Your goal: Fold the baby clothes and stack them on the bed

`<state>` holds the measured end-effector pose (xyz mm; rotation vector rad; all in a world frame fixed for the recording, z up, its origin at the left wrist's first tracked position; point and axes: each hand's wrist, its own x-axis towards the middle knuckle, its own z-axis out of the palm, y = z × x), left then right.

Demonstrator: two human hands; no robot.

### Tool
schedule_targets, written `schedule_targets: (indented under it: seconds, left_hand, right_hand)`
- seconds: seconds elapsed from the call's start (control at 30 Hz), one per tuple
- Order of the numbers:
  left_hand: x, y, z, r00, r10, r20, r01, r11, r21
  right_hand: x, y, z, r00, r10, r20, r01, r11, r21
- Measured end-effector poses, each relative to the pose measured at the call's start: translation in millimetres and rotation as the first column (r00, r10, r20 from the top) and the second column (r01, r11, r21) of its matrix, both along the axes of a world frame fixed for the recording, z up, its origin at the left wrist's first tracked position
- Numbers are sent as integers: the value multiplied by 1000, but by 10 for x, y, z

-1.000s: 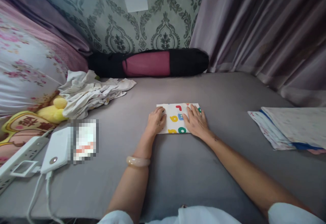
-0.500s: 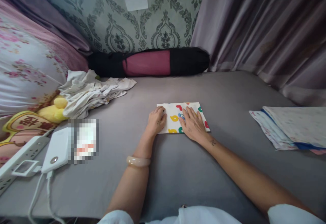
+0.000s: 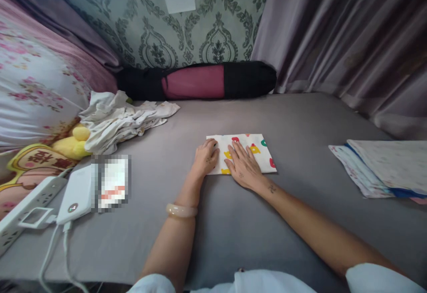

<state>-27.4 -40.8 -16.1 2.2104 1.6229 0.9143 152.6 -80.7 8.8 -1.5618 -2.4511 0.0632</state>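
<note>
A folded white cloth [image 3: 265, 157] with red, yellow and green prints lies flat in front of me. My right hand [image 3: 244, 166] rests palm down on its middle, fingers stretched out. At the cloth's left edge lies my left hand [image 3: 205, 157], its thumb apart from the slightly bent fingers and touching the fabric. Neither hand grips the cloth. A pale bangle [image 3: 182, 210] circles my left forearm.
On the right is a stack of folded cloths [image 3: 383, 164]. Crumpled light clothes [image 3: 116, 117] lie at the left, near a white power bank [image 3: 78, 193], a power strip [image 3: 33, 210] and a yellow plush toy [image 3: 71, 146]. A long black and maroon bag [image 3: 195, 82] borders the back.
My right hand has slid left across the cloth, uncovering more of the print on its right side. The left hand stays at the left edge.
</note>
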Motion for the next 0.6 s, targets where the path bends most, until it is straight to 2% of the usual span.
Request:
schedule_targets:
  seconds: [0.17, 0.4, 0.6]
  left_hand:
    - [13, -5, 36, 1000, 10, -3, -10, 1000, 0]
    - [67, -22, 157, 998, 41, 46, -40, 999, -19]
    - [27, 4, 77, 999, 31, 24, -32, 999, 11]
  right_hand:
    - [-16, 9, 15, 1000, -4, 12, 5, 1000, -21]
    - [-203, -30, 38, 999, 40, -4, -40, 999, -26]
    - [-240, -44, -27, 999, 35, -22, -34, 999, 15]
